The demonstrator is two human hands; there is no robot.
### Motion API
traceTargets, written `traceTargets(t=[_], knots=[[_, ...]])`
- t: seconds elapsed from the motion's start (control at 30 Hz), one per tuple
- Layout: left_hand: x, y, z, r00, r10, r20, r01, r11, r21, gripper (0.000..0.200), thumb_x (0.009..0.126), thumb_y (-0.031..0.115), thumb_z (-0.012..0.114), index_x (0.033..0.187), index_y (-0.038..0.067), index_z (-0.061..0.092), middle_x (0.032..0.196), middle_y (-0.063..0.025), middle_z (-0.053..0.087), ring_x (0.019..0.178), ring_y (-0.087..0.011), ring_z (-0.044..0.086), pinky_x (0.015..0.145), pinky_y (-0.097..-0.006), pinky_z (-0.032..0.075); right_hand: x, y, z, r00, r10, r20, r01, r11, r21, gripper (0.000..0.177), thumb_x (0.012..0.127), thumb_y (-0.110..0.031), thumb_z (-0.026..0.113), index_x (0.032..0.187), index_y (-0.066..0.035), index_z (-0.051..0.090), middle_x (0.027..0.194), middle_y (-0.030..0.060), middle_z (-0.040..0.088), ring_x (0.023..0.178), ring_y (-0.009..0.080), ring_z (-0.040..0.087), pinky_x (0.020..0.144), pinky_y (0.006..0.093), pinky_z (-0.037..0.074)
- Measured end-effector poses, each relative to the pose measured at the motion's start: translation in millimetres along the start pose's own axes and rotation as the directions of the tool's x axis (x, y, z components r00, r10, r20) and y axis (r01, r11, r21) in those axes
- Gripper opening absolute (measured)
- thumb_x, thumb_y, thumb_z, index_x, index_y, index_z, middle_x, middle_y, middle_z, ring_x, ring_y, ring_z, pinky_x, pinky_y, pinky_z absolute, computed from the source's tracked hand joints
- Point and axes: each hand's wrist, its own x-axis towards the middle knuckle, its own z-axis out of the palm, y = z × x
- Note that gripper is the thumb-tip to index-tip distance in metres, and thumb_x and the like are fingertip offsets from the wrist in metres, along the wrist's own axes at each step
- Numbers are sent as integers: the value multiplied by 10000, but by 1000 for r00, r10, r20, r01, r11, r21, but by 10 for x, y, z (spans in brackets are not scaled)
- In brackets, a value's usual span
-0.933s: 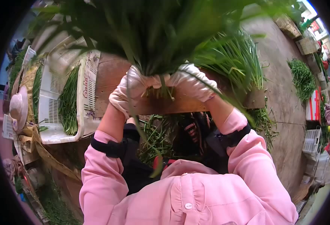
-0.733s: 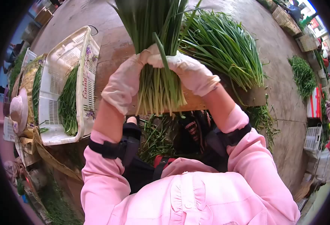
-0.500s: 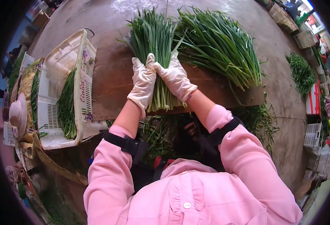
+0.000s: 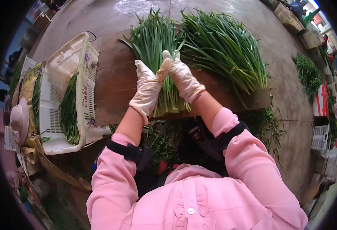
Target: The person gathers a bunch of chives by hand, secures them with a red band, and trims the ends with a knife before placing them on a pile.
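A bundle of garlic chives [image 4: 153, 42] lies on the brown wooden board [image 4: 114, 84], leaf tips pointing away from me and pale cut stems toward me. My left hand [image 4: 148, 82], in a white glove, grips the bundle from its left side. From the right, my gloved right hand [image 4: 183, 78] closes round the same bundle, its thumb beside the left thumb over the leaves. The undersides of both grips are hidden. Close by on the right, a larger loose pile of garlic chives [image 4: 226, 50] rests on the board, its stems slanting toward the lower right.
Left of the board stands a tilted white plastic crate [image 4: 82, 96] holding more chives. Trimmed green scraps [image 4: 160, 143] litter the floor below the board's near edge. A white-and-red box [image 4: 320, 100] and another green heap [image 4: 306, 74] sit farther right.
Both hands stay on the bundle; the right hand has shifted slightly up and the thumbs now overlap more. The bundle's leaves spread a little wider at the left.
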Motion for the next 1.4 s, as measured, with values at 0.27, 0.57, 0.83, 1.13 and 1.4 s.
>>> traceTargets(t=[0.27,0.57,0.83,1.13,1.4], knots=[[-642,872,-24,985,-167,-48,173,969,176,1470,586,545,983,1646,55,90,1654,-198,294,1524,-327,311,1258,-389,275,-121,-472,-266,951,148,272,-141,989,-46,1136,935,-764,544,1618,73,194,1641,239,349,1472,293,412,1203,347,302],[-682,683,-109,993,108,50,-119,909,400,1566,562,516,999,1652,41,-20,1685,-267,173,1552,-415,232,1270,-442,240,-582,-820,-681,984,75,164,-5,920,-393,844,922,-644,610,1367,73,589,1300,308,657,1232,392,638,1007,408,500],[-744,785,-89,996,67,49,-82,912,401,1587,563,569,983,1641,8,-37,1688,-290,141,1569,-419,182,1281,-462,196,-897,-769,-715,737,609,293,-462,770,-439,381,980,-402,685,894,-31,697,748,112,739,663,201,716,613,328,564],[-728,773,-75,997,62,44,-74,928,365,1590,566,553,988,1646,28,-55,1694,-292,119,1577,-423,152,1285,-464,174,-1035,-955,-752,871,402,282,-151,766,-625,360,915,-378,718,865,-22,710,764,127,733,693,290,717,667,398,569],[-742,833,-44,1000,17,0,-15,887,461,1575,593,563,973,1642,45,-82,1670,-291,186,1544,-435,235,1266,-468,230,-1480,-916,-73,943,-272,194,300,435,-849,1269,685,-635,827,1533,145,293,1541,351,395,1423,493,413,1143,522,371]])
